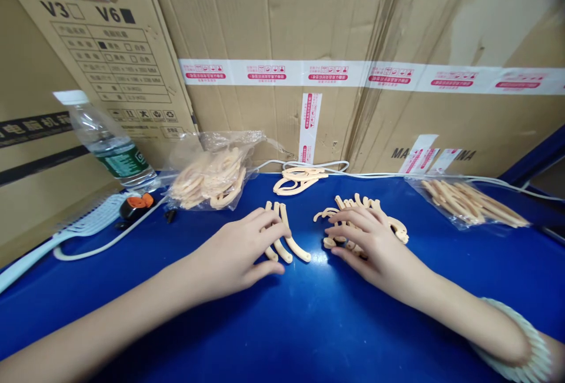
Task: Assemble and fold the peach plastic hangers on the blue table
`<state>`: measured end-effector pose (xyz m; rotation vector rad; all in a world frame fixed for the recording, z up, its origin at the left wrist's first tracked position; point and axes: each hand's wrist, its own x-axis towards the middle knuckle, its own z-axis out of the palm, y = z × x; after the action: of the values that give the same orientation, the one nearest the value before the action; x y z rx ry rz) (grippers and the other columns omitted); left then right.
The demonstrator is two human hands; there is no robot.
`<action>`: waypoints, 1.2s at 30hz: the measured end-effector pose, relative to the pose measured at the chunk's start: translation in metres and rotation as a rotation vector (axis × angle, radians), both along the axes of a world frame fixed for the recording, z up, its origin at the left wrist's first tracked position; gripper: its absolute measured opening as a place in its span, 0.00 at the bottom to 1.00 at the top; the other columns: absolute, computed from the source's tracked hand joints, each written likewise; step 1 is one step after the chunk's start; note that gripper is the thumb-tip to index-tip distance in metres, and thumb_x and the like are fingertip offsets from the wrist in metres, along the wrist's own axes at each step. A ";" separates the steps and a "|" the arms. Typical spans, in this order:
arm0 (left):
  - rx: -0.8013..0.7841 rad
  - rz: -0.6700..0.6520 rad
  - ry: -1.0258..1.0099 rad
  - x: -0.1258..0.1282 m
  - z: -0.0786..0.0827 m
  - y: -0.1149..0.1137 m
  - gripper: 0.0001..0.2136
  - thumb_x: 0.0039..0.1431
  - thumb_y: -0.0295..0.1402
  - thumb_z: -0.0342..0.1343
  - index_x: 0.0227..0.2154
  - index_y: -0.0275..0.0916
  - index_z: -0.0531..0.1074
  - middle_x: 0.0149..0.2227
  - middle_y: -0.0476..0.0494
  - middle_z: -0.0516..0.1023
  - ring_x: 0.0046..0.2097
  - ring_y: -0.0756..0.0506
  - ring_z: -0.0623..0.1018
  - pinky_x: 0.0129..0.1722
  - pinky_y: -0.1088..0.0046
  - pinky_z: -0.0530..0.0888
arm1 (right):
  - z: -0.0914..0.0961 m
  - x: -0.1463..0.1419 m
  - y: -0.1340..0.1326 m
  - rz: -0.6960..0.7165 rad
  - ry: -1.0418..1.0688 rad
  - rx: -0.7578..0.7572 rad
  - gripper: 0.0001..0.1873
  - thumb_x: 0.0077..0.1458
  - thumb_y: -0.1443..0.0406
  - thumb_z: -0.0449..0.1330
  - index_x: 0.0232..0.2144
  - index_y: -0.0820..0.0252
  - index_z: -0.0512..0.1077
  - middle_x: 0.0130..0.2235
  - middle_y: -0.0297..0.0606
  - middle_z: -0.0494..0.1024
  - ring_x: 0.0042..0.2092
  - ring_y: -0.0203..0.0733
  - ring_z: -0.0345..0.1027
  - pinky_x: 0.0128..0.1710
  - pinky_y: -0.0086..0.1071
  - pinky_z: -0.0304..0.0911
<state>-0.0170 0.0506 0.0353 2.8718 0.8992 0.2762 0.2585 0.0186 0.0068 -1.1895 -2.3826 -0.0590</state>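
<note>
My left hand (245,247) lies over a small row of curved, pale tan pieces (299,250) with holes at their ends. Its fingers are spread and rest on or just above the pieces; contact is hard to tell. Over a heap of similar pale tan pieces (398,230) is my right hand (375,245), fingers apart, hiding the middle of the heap. Nothing shows gripped in either hand. Behind and between the hands, a few looped pale pieces (304,182) lie together on the blue tabletop (282,324).
A clear bag of looped pieces (207,180) sits back left, a flat bag of sticks (474,200) back right. Far left are a water bottle (110,147), a light blue hairbrush (83,224) and a black-orange object (136,205). A white cable (371,175) runs before cardboard boxes (273,118).
</note>
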 end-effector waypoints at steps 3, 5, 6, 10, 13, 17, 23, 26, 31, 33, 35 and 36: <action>0.127 0.102 -0.030 0.009 -0.012 -0.008 0.25 0.60 0.45 0.60 0.56 0.38 0.69 0.57 0.31 0.68 0.58 0.30 0.67 0.52 0.47 0.72 | 0.014 0.018 0.001 -0.016 0.005 0.015 0.09 0.64 0.65 0.56 0.45 0.56 0.72 0.49 0.45 0.74 0.52 0.53 0.66 0.51 0.51 0.62; 0.187 0.115 -0.026 0.015 -0.023 -0.011 0.25 0.60 0.46 0.59 0.57 0.40 0.70 0.60 0.29 0.65 0.60 0.26 0.64 0.53 0.42 0.70 | 0.024 0.032 0.001 -0.007 0.001 -0.017 0.09 0.64 0.64 0.55 0.45 0.56 0.72 0.48 0.45 0.73 0.50 0.51 0.68 0.49 0.46 0.66; 0.201 0.110 -0.025 0.018 -0.029 -0.012 0.23 0.61 0.45 0.58 0.56 0.40 0.70 0.60 0.28 0.66 0.61 0.26 0.65 0.53 0.42 0.70 | 0.029 0.038 0.001 0.000 -0.015 -0.049 0.10 0.63 0.64 0.55 0.45 0.56 0.72 0.47 0.45 0.73 0.50 0.51 0.68 0.48 0.45 0.67; 0.240 0.087 -0.086 0.022 -0.042 -0.010 0.16 0.63 0.39 0.58 0.50 0.38 0.75 0.56 0.29 0.71 0.58 0.29 0.70 0.51 0.46 0.74 | 0.037 0.046 -0.003 0.020 -0.144 -0.228 0.14 0.59 0.66 0.60 0.48 0.56 0.70 0.49 0.45 0.71 0.48 0.51 0.69 0.46 0.43 0.69; 0.254 0.048 -0.160 0.022 -0.044 -0.008 0.12 0.63 0.36 0.58 0.45 0.36 0.76 0.52 0.31 0.74 0.55 0.32 0.73 0.50 0.50 0.77 | 0.031 0.037 -0.006 0.054 -0.210 -0.323 0.15 0.58 0.67 0.62 0.48 0.57 0.70 0.48 0.44 0.71 0.46 0.50 0.70 0.45 0.43 0.69; 0.221 -0.026 -0.253 0.019 -0.045 -0.002 0.11 0.64 0.35 0.57 0.44 0.34 0.77 0.48 0.33 0.77 0.52 0.35 0.76 0.48 0.54 0.78 | 0.026 0.031 -0.001 0.040 -0.231 -0.325 0.09 0.61 0.71 0.58 0.44 0.59 0.71 0.44 0.43 0.72 0.43 0.47 0.70 0.43 0.41 0.68; 0.167 0.007 -0.341 0.010 -0.052 0.017 0.12 0.66 0.36 0.54 0.46 0.39 0.78 0.51 0.36 0.77 0.53 0.38 0.76 0.52 0.53 0.76 | 0.041 0.064 0.008 0.042 -0.132 -0.259 0.14 0.58 0.66 0.63 0.48 0.56 0.71 0.48 0.43 0.70 0.50 0.49 0.67 0.49 0.42 0.67; 0.156 0.018 -0.367 0.007 -0.054 0.021 0.12 0.66 0.37 0.54 0.46 0.41 0.78 0.51 0.37 0.77 0.53 0.38 0.76 0.52 0.54 0.76 | 0.042 0.079 0.012 -0.017 -0.150 -0.323 0.14 0.54 0.68 0.65 0.44 0.54 0.73 0.51 0.43 0.69 0.49 0.49 0.69 0.49 0.42 0.68; 0.137 0.025 -0.374 0.007 -0.052 0.020 0.13 0.66 0.37 0.54 0.47 0.39 0.78 0.51 0.35 0.76 0.53 0.37 0.76 0.52 0.53 0.76 | 0.033 0.084 0.023 -0.079 -0.149 -0.362 0.06 0.55 0.72 0.61 0.36 0.59 0.73 0.44 0.42 0.71 0.43 0.45 0.71 0.45 0.40 0.70; 0.123 0.026 -0.362 0.007 -0.051 0.019 0.13 0.66 0.37 0.54 0.48 0.39 0.78 0.52 0.35 0.76 0.54 0.37 0.76 0.53 0.53 0.76 | 0.031 0.087 0.027 -0.100 -0.140 -0.364 0.04 0.56 0.71 0.61 0.35 0.59 0.73 0.43 0.42 0.70 0.41 0.44 0.72 0.44 0.39 0.70; 0.112 0.029 -0.346 0.007 -0.051 0.020 0.13 0.67 0.36 0.54 0.48 0.38 0.77 0.52 0.34 0.76 0.54 0.37 0.75 0.53 0.53 0.76 | 0.029 0.094 0.031 -0.113 -0.131 -0.373 0.03 0.56 0.70 0.61 0.35 0.59 0.73 0.43 0.42 0.70 0.41 0.44 0.72 0.44 0.39 0.70; 0.106 0.031 -0.339 0.007 -0.050 0.020 0.13 0.67 0.36 0.53 0.48 0.38 0.77 0.53 0.34 0.75 0.54 0.37 0.75 0.53 0.52 0.75 | 0.028 0.098 0.032 -0.114 -0.125 -0.376 0.03 0.56 0.69 0.61 0.35 0.59 0.73 0.43 0.42 0.70 0.42 0.44 0.72 0.45 0.39 0.70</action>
<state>-0.0105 0.0702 -0.0147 2.7794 0.8851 0.8075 0.3562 0.0511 0.0347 -1.5317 -2.5041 0.2980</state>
